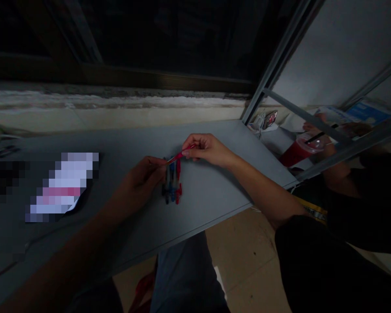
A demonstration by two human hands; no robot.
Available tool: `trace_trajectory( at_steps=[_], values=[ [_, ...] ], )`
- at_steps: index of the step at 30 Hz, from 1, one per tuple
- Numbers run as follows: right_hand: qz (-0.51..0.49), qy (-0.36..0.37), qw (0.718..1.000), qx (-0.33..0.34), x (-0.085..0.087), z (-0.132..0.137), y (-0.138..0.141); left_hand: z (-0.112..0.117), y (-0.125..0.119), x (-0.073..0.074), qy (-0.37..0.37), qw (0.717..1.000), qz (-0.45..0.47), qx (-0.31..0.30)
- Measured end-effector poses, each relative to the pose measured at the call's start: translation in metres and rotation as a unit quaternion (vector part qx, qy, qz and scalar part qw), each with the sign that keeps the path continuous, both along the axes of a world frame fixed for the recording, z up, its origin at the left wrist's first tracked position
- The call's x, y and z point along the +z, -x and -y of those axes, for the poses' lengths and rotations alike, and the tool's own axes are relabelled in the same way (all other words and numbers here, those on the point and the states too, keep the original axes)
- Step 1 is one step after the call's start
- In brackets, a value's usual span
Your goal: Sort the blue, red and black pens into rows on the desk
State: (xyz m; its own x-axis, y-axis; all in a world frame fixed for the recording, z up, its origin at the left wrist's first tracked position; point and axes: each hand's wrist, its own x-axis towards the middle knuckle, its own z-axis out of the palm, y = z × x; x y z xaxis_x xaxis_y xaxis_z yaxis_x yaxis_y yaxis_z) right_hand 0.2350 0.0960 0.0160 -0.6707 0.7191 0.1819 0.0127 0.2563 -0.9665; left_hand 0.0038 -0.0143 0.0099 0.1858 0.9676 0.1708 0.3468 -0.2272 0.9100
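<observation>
Between my two hands a red pen [177, 156] is held at a slant above the desk. My left hand [146, 176] pinches its lower left end with thumb and fingertips. At the upper right end, the thumb and fingers of my right hand [203, 150] are closed round the pen. Just below lie several pens side by side on the desk: a black pen [166, 195], a blue pen [173, 191] and a red pen [178, 189]. Their upper ends are partly covered by the held pen and my left hand.
The grey desk [221, 191] runs along a wall below a dark window. A blurred-out bright screen [65, 187] stands on the left. Past a metal frame [306, 115] on the right are a cup of red drink [298, 150], a phone [270, 119] and another person's arm [337, 169].
</observation>
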Motion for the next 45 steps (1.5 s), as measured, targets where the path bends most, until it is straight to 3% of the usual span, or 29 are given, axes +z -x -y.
trace_trajectory(
  at_steps=[5, 11, 16, 22, 34, 45],
  values=[
    [-0.034, 0.008, 0.999, 0.011, -0.0005, -0.0014, 0.0, -0.0021, 0.0043, -0.0059, -0.032, 0.992, -0.122, 0.018],
    [-0.058, 0.028, 0.998, -0.01, 0.0041, 0.0001, -0.0009, -0.0022, 0.0086, -0.0083, -0.047, 0.984, -0.168, 0.04],
    [-0.075, 0.018, 0.994, -0.078, 0.0056, -0.0002, -0.0003, -0.003, 0.0106, -0.0104, -0.061, 0.986, -0.152, 0.015],
    [-0.101, 0.035, 0.985, -0.138, 0.0055, -0.0063, -0.003, -0.0015, 0.0096, -0.0067, -0.039, 0.988, -0.147, 0.026],
    [-0.031, 0.011, 0.998, -0.052, -0.0005, 0.0004, 0.0, 0.0022, 0.0052, -0.0022, -0.03, 0.992, -0.119, 0.031],
    [-0.083, -0.001, 0.988, -0.127, 0.004, -0.0025, -0.0047, 0.0024, 0.0062, -0.0032, -0.04, 0.995, -0.091, 0.026]
  ],
)
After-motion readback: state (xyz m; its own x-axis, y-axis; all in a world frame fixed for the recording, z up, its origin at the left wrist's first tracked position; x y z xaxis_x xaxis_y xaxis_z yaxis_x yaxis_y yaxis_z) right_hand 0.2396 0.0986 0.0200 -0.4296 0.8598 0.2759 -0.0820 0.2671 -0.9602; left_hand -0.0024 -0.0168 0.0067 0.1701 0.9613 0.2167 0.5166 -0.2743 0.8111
